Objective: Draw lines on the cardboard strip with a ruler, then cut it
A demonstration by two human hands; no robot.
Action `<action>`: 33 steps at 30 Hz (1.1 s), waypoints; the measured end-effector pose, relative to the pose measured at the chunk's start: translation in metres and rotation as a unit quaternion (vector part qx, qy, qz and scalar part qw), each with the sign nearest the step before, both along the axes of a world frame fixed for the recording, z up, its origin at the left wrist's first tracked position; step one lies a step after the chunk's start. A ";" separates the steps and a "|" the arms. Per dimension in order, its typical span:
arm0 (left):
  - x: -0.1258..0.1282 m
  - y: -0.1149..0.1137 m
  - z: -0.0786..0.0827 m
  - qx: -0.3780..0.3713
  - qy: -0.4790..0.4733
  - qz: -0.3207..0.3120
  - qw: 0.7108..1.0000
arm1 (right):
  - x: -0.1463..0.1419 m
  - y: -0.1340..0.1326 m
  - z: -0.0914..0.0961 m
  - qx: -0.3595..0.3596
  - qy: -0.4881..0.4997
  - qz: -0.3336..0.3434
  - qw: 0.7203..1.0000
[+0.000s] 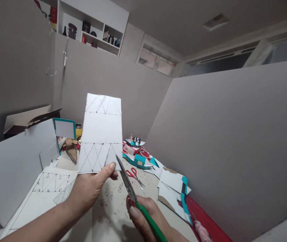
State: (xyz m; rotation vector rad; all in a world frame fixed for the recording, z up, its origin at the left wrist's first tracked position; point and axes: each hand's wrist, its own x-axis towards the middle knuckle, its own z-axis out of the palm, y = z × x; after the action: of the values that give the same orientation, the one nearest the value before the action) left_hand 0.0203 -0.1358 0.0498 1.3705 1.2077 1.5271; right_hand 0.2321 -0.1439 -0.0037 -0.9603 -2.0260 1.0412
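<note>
My left hand (91, 190) pinches the lower edge of a white card sheet (101, 132) and holds it upright in front of me. The sheet carries pencil lines that form triangles near its top and bottom. In my right hand (147, 216) is a pair of green-handled scissors (130, 191), fingers closed around the handles. The blades point up and to the left, and their tip touches the sheet's bottom right corner, just beside my left thumb.
Red-handled scissors (133, 173) lie on the table past my hands. Teal and white paper models and card scraps (175, 191) cover the right side. A large marked sheet (45, 191) and leaning white boards (14, 164) fill the left. Grey partitions enclose the desk.
</note>
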 end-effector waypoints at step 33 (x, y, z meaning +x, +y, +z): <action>0.003 0.002 -0.014 -0.031 0.019 -0.016 0.999 | -0.003 0.009 -0.002 0.000 0.021 0.056 0.998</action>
State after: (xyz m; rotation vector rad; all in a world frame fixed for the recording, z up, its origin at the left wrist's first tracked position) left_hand 0.0234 -0.1339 0.0363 1.3756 1.2413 1.4360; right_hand 0.2293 -0.1346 -0.0057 -0.8269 -2.0653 1.1117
